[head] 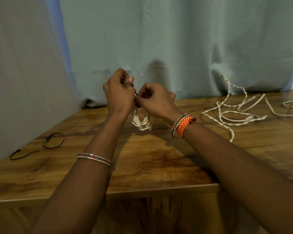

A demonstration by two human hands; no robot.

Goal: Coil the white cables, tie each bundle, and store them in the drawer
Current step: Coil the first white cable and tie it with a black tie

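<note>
White cable bundle [141,121] hangs coiled below my hands, raised off the desk [150,157] so the tie can pass around it. My left hand [119,93] grips the coil top; my right hand [155,99] pinches one dark tie [136,95]. Right of my hands: loose white cables [235,108], count unclear. Left: two spare ties [53,140].

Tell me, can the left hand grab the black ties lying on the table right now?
Probably not yet. The left hand is busy: with the right hand it holds the coil and a dark tie. The path to the ties on the table looks free once it lets go.
</note>
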